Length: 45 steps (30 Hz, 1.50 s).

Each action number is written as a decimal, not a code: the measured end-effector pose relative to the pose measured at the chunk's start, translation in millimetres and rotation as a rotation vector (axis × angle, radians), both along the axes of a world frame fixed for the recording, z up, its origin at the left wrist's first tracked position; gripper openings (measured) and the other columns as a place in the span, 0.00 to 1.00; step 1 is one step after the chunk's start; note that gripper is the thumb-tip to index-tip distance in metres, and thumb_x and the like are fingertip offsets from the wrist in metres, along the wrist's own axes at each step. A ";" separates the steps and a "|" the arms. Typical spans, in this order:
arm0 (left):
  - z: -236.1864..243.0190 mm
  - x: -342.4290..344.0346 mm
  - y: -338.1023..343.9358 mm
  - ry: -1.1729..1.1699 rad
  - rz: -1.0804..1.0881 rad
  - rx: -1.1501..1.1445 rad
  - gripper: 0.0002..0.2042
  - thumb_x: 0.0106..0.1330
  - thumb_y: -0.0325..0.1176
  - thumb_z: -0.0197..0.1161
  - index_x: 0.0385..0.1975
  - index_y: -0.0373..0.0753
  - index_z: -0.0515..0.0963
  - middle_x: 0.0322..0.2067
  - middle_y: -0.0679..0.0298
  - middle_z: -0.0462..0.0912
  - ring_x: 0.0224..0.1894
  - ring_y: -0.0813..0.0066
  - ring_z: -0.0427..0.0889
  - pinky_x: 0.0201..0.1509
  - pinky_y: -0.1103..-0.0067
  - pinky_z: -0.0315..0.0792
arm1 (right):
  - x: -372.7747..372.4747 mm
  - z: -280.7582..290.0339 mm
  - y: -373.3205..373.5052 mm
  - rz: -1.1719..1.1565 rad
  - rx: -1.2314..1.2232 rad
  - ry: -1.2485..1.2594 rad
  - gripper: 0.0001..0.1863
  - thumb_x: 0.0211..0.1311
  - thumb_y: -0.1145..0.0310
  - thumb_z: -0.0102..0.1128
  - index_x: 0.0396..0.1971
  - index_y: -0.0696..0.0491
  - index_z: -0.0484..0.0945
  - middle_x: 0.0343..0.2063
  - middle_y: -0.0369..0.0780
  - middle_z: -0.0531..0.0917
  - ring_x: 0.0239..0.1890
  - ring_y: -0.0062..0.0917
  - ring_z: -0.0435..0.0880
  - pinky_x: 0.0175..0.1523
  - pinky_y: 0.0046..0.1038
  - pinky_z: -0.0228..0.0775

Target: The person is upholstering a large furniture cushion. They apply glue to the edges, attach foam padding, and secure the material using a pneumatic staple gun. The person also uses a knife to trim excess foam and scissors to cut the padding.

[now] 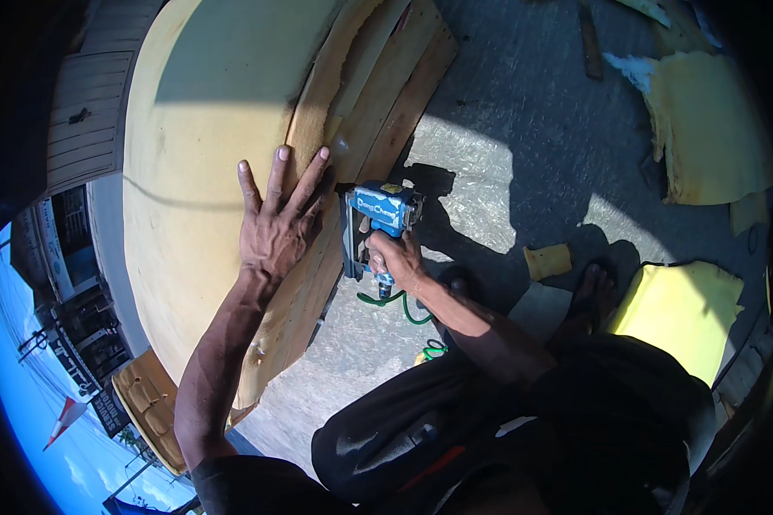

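My left hand (276, 232) presses flat, fingers spread, near the edge of a large pale yellow foam pad (197, 163). That foam covers a piece with a wooden plank side (404, 103), and a rough foam strip (326, 94) runs along the edge. In my right hand (398, 260) is a blue pneumatic staple gun (376, 206), gripped by its handle. Its long dark nose side is against or very close to the wooden side; exact contact cannot be made out. A green air hose (414, 316) hangs from the handle's lower end.
Yellow foam sheets lie on the grey floor (481, 172), a ragged one (709, 129) at far right and a bright one (678, 309) beside my foot (594, 292). A small foam scrap (548, 261) is nearby. A brown cushioned piece (150, 403) stands at lower left.
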State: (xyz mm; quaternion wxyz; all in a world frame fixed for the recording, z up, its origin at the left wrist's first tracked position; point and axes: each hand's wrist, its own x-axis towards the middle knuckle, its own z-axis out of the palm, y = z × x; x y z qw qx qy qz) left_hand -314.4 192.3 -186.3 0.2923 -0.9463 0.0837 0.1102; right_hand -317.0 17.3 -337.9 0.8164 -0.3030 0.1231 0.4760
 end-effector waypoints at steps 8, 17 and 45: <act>-2.5 -3.5 1.0 -0.007 -0.017 0.048 0.32 0.67 0.52 0.62 0.73 0.67 0.65 0.81 0.80 0.42 0.81 0.49 0.39 0.78 0.34 0.37 | -33.3 -11.2 -1.3 0.099 -0.038 -0.054 0.05 0.62 0.66 0.63 0.33 0.48 0.76 0.15 0.29 0.72 0.13 0.14 0.68 0.21 0.23 0.64; 0.7 -2.6 -0.8 -0.023 -0.029 0.039 0.31 0.69 0.51 0.60 0.74 0.68 0.64 0.81 0.80 0.41 0.81 0.51 0.37 0.77 0.34 0.37 | -40.2 -14.3 0.4 0.117 -0.035 -0.057 0.06 0.61 0.65 0.64 0.35 0.49 0.78 0.17 0.30 0.74 0.15 0.14 0.71 0.21 0.23 0.65; 10.6 -80.6 6.2 0.118 -0.045 0.085 0.30 0.72 0.44 0.57 0.75 0.65 0.62 0.79 0.80 0.50 0.81 0.67 0.48 0.79 0.41 0.40 | -56.7 -12.9 -12.1 0.391 -0.190 -0.413 0.16 0.59 0.57 0.63 0.39 0.54 0.81 0.31 0.42 0.84 0.35 0.32 0.85 0.43 0.37 0.76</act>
